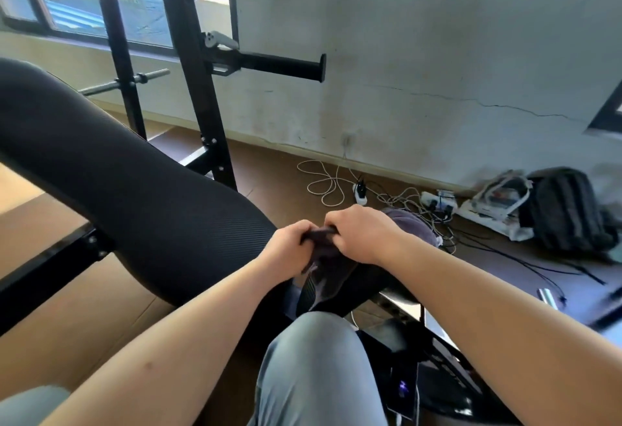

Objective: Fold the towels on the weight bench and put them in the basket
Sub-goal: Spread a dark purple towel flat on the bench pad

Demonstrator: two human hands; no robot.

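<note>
A cracked white wall point(437, 38) and brown floor point(286, 170) lie ahead of me. The black weight bench point(117, 173) slants across from the left. A dark backpack point(568, 210) sits by the wall at right, its contents hidden. My left hand point(289, 247) and right hand point(363, 234) are nearly touching. Both are curled tight around a bunched dark towel point(324, 257), which hangs between them over the bench's near end.

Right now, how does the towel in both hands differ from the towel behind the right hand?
The held towel is near-black; the far towel is paler purple-grey. The held towel hangs bunched from the grip of left hand and right hand; the far towel lies heaped on the bench. Both are unfolded.
</note>
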